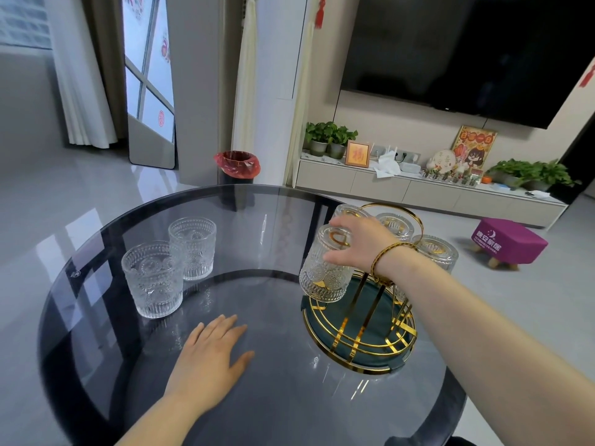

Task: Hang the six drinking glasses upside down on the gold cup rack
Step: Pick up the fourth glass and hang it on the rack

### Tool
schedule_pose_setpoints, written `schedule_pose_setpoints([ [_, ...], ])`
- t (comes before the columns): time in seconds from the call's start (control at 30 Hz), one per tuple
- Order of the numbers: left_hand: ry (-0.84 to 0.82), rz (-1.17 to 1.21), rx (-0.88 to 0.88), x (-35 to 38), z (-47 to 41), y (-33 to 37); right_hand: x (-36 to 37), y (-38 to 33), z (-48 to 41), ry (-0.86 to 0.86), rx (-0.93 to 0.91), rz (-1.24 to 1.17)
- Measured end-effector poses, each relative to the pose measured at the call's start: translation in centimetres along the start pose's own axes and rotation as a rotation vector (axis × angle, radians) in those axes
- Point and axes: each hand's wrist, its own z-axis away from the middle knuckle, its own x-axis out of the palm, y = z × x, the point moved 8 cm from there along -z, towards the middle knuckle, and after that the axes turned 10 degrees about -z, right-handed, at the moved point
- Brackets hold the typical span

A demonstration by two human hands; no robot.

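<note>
The gold cup rack (360,336) with a dark green round base stands on the right of the round glass table. My right hand (357,246) grips an upside-down embossed glass (325,278) at the rack's left side, over a gold peg. Three more glasses hang upside down on the rack: one behind my hand (349,210), one at the back (397,223) and one on the right (438,252). Two glasses stand upright on the table's left, a nearer one (151,280) and a farther one (193,247). My left hand (209,358) lies flat on the table, fingers apart, holding nothing.
The glass table (257,220) has a curved far edge just behind the rack. On the floor beyond are a bin with a red bag (238,165) and a purple stool (508,241). A low TV cabinet (418,188) lines the wall.
</note>
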Motion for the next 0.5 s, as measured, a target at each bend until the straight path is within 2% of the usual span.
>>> schedule_pose_setpoints([
  [0.27,-0.028,0.039,0.009,-0.2,0.1,0.1,-0.8,-0.1,1.0,0.073,-0.017,-0.066],
  [0.33,-0.007,0.109,0.016,-0.8,0.2,0.1,-1.7,-0.8,1.5,0.144,-0.074,-0.106],
  [0.5,0.172,0.26,-0.036,-4.0,2.2,-1.6,-2.1,-5.0,3.3,0.335,-0.315,-0.199],
])
